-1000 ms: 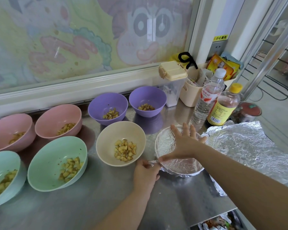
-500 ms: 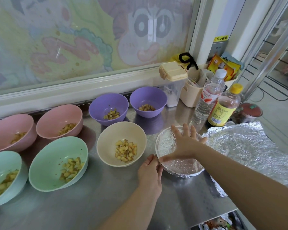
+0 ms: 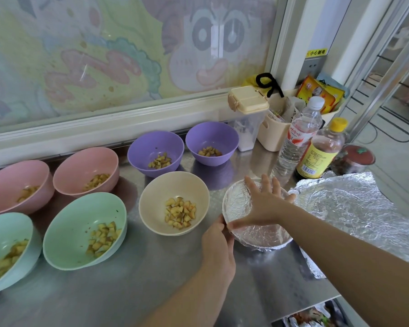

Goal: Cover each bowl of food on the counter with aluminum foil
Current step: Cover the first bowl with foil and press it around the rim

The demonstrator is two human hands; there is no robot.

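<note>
Right hand (image 3: 265, 204), fingers spread wide, pins the silver foil-wrapped round bowl (image 3: 257, 236) steady; left hand (image 3: 219, 246) curls round its 8 o'clock rim, likely crimping foil.

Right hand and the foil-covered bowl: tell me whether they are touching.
Touching. The head view shows the right hand lying flat, fingers spread, on top of the foil-covered bowl, with its thumb along the near-left rim.
</note>
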